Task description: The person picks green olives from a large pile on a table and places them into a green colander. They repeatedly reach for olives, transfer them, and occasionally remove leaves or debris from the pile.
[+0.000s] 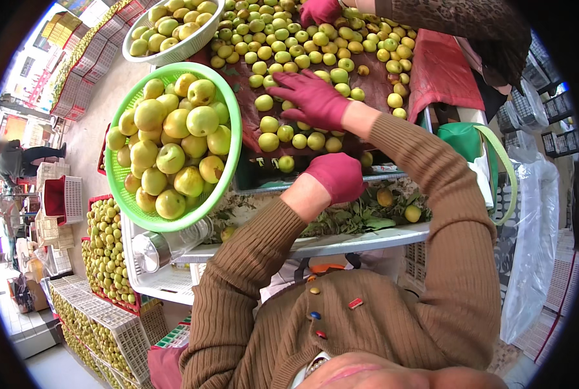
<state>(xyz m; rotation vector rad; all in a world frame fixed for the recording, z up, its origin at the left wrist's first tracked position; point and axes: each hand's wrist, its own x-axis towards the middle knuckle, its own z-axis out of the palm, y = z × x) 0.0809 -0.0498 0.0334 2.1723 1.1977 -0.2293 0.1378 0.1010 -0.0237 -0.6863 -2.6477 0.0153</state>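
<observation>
Many round green-yellow fruits point(339, 75), some with brown patches, lie spread over a dark red cloth point(377, 92). My right hand point(313, 99), in a magenta glove, reaches over them with its fingers spread and its palm down. Nearer to me, my left hand point(335, 178), gloved alike, is bent over the near edge of the sorting surface; its fingers are hidden, and whether it holds a fruit cannot be seen. Left of it, a light green plastic basket point(236, 146) is heaped with larger fruits. Behind that stands a white basket point(172, 57) of similar fruits.
A co-worker's gloved hand point(320, 11) is among the fruits at the far side. Leaves point(357, 214) and a few fruits lie in a trough before me. A clear jar point(158, 248) lies beside the green basket. Fruit-filled crates point(107, 253) stand at left, a green bag point(459, 141) at right.
</observation>
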